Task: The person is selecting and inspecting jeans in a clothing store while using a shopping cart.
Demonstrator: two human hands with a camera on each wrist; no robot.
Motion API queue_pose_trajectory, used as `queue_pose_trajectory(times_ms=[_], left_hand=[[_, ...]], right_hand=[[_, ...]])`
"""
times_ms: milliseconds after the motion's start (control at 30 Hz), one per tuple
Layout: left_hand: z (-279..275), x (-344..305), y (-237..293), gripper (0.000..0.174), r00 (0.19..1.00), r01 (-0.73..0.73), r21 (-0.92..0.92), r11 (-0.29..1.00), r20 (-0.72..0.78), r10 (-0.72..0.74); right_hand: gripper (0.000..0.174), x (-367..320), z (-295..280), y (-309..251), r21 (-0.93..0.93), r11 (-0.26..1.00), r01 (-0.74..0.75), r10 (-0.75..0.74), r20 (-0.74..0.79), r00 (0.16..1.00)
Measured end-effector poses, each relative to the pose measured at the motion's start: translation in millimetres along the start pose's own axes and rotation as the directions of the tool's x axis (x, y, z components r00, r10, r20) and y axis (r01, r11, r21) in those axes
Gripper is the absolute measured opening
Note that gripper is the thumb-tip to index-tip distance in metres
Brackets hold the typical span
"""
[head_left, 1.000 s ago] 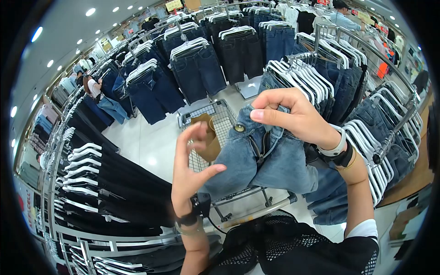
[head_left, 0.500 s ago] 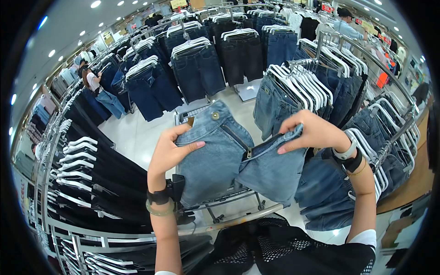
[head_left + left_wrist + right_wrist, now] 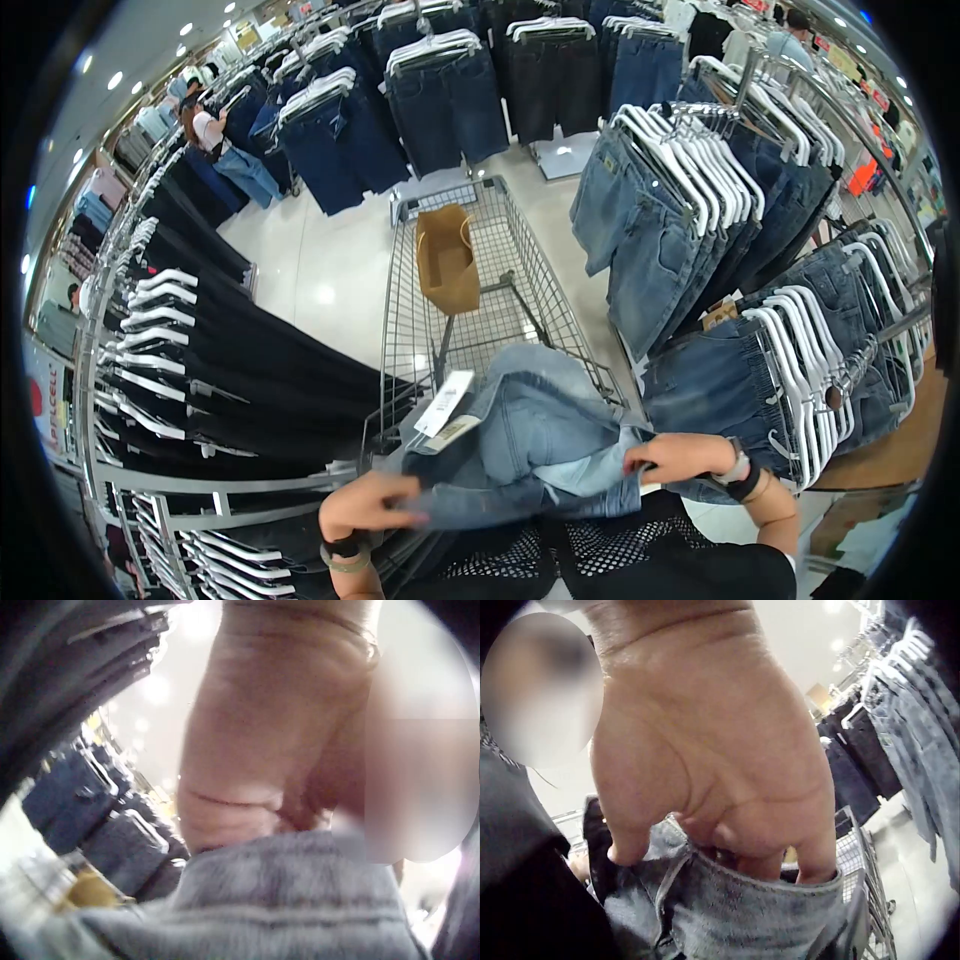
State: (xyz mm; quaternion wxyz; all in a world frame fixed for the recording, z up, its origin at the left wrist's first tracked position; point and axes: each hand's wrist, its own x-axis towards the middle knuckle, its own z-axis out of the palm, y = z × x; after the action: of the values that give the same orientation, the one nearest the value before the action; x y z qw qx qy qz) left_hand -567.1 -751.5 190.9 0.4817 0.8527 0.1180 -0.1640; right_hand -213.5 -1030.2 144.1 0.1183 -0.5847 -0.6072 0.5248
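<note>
A pair of blue denim shorts (image 3: 530,430) is stretched between the hands, low in front of the body and over the near end of a shopping cart. White tags (image 3: 442,405) stick up from its left part. My left hand (image 3: 370,503), blurred in the head view, holds the left end; in the left wrist view the denim waistband (image 3: 292,892) hides its fingertips. At the other end my right hand (image 3: 688,457) grips the edge. The right wrist view shows its fingers (image 3: 757,864) hooked inside the waistband, with the thumb (image 3: 630,844) on the outer side.
A metal shopping cart (image 3: 540,255) stands ahead with a brown paper bag (image 3: 447,265) in it. Racks of denim on white hangers (image 3: 800,375) flank the right; black trousers (image 3: 250,370) hang at left. Another person (image 3: 230,150) stands far left.
The shorts have come down and toward the body, their tags now showing. Both hands have lowered with them; the left hand, free a second ago, has taken hold. The cart and bag have come into fuller view.
</note>
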Motion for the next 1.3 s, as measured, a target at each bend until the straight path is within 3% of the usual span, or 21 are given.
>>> queue_pose_trajectory(times_ms=[67,100,133,167,200,267,333,400,533,600,667,733,800,867,933,1067,1100,1133,1200,1267,1300], left_hand=[[33,11,-36,0.021,0.92,0.357,-0.071,0.931,-0.143,-0.364],[46,9,-47,0.021,0.914,0.374,-0.084,0.923,-0.133,-0.383],[58,6,-56,0.023,0.85,0.362,-0.211,0.908,-0.325,-0.414],[64,3,-60,0.025,0.742,0.32,-0.325,0.89,-0.499,-0.449],[63,2,-55,0.024,0.662,0.314,-0.428,0.848,-0.541,-0.518],[61,9,-40,0.023,0.496,0.36,-0.329,0.873,-0.725,-0.478],[73,16,-56,0.045,0.507,0.459,-0.198,0.866,-0.742,-0.439],[80,23,-62,0.056,0.554,0.51,0.063,0.858,-0.787,-0.272],[78,29,-75,0.069,0.523,0.507,-0.013,0.862,-0.79,-0.32],[66,37,-70,0.058,0.418,0.552,-0.14,0.822,-0.807,-0.418],[57,42,-88,0.038,0.539,0.642,-0.114,0.758,-0.635,-0.553],[56,50,-126,0.021,0.533,0.396,-0.289,0.872,-0.7,-0.474],[42,48,-143,0.021,0.57,0.162,-0.484,0.86,-0.666,-0.482],[21,44,-129,0.023,0.567,-0.271,-0.765,0.584,-0.617,-0.546],[2,27,-134,0.032,0.596,-0.563,-0.765,0.313,-0.637,-0.489],[-27,16,-104,0.039,0.629,-0.749,-0.662,-0.033,-0.695,-0.348],[-18,17,-77,0.039,0.369,-0.694,-0.452,0.56,-0.892,-0.263],[-7,18,-59,0.039,0.168,-0.361,-0.066,0.93,-0.986,-0.005],[0,2,-64,0.038,0.154,-0.173,0.031,0.985,-0.986,0.058],[17,-25,-59,0.03,0.171,-0.156,0.112,0.981,-0.976,0.139],[37,-36,-64,0.022,0.04,-0.341,-0.135,0.93,-0.991,-0.129]], right_hand=[[0.043,11,8,15,0.034,0.989,-0.144,0.147,-0.089,0.985],[0.044,14,14,23,0.059,0.995,-0.077,0.089,-0.23,0.969],[0.046,17,15,21,0.073,0.997,-0.009,0.035,-0.371,0.928],[0.049,15,5,11,0.378,0.919,-0.109,0.243,-0.33,0.912],[0.049,19,7,9,0.381,0.918,-0.112,0.243,-0.316,0.917],[0.058,26,10,8,0.478,0.868,-0.133,0.447,-0.637,0.628],[0.069,35,24,26,0.287,0.94,-0.186,0.341,-0.739,0.581],[0.067,38,23,16,-0.252,0.856,-0.452,0.036,-0.843,0.537],[0.047,39,28,55,-0.016,0.948,-0.317,0.194,-0.762,0.618],[0.027,44,18,56,-0.008,0.955,-0.297,0.182,-0.775,0.605],[0.013,52,7,52,0.359,0.93,-0.076,0.354,-0.823,0.445],[0.011,59,-4,51,0.431,0.896,0.112,0.368,-0.858,0.358],[0.015,70,-19,30,0.605,0.458,0.651,0.452,-0.79,0.415],[0.025,73,-34,16,0.596,0.314,0.739,0.389,-0.791,0.473],[0.03,74,-51,10,0.597,0.173,0.783,0.365,-0.777,0.512],[0.03,58,-74,-6,0.512,0.08,0.855,0.357,-0.816,0.455],[0.03,49,-76,-14,0.507,0.064,0.86,0.3,-0.831,0.468],[0.031,46,-67,-26,0.365,0.294,0.883,0.303,-0.912,0.276],[0.034,42,-49,-23,-0.284,0.827,0.486,-0.22,-0.958,-0.187],[0.039,7,-33,-14,-0.392,0.789,0.473,-0.335,-0.92,-0.203],[0.036,-21,-14,8,-0.118,0.742,0.66,-0.155,-0.988,-0.002]])
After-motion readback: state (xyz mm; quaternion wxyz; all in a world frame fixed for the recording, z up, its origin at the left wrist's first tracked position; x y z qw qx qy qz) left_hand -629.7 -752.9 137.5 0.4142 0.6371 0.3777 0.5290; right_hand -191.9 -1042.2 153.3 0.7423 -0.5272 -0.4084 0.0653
